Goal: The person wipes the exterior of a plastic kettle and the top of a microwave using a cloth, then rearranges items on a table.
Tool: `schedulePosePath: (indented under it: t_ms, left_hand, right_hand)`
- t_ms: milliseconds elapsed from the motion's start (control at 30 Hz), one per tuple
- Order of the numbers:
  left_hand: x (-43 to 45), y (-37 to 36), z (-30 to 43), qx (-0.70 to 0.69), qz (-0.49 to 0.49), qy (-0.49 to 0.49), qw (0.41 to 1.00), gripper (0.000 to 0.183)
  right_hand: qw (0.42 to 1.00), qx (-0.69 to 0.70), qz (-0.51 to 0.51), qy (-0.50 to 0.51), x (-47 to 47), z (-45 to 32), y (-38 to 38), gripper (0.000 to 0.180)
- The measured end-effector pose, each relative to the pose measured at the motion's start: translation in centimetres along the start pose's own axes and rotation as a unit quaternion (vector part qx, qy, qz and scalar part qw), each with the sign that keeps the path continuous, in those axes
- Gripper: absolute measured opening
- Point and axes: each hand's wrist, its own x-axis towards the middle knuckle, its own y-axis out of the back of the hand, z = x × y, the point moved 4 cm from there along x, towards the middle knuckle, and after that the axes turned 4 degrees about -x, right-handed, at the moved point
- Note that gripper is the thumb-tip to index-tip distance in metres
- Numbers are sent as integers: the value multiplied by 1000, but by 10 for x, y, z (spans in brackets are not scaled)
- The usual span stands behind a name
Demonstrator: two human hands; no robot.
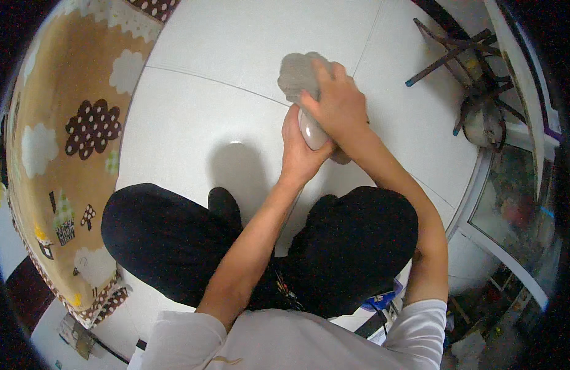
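Out over the pale tiled floor [183, 120], in front of my bent knees, my two hands are close together. My left hand [298, 150] is wrapped around a glossy off-white rounded object [312, 132], only part of which shows. My right hand [340, 101] lies over a soft-looking grey item [295, 76], perhaps cloth, with its fingers curled onto it. A grey-brown piece [342, 156] peeks out under my right forearm; I cannot tell whether it belongs to the same item. The hands hide where the grey item and the off-white object meet.
A bed or low surface with a patterned tan cover [81, 185] runs along the left. At the upper right stand dark folding legs [446, 51] beside a rounded metallic vessel [483, 122]. A glass-paned door frame [507, 199] is at right. Behind my right knee lies a blue packet [382, 298].
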Motion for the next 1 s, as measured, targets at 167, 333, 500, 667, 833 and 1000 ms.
schedulePosePath:
  t_ms: [167, 333, 500, 667, 833, 1000]
  left_hand:
    - [1, 4, -16, 33, -5, -36, 999, 106]
    - [-2, 9, -20, 51, 25, -41, 998, 92]
    - [15, 5, -6, -28, 64, -26, 997, 61]
    - [25, -7, -4, 54, 115, -55, 990, 51]
    - [26, -13, 0, 87, 133, -54, 986, 46]
    - [26, -11, -1, 113, 149, -62, 980, 48]
  right_hand:
    - [982, 103, 149, 47, 43, 20, -8, 59]
    - [877, 475, 29, -64, -9, 81, 46, 52]
    - [943, 327, 50, -35, -84, 92, 28, 53]
    - [967, 160, 200, 11, -55, 71, -19, 58]
    - [982, 163, -18, -97, 22, 77, -15, 58]
    - [982, 154, -64, -93, 53, 67, -20, 57]
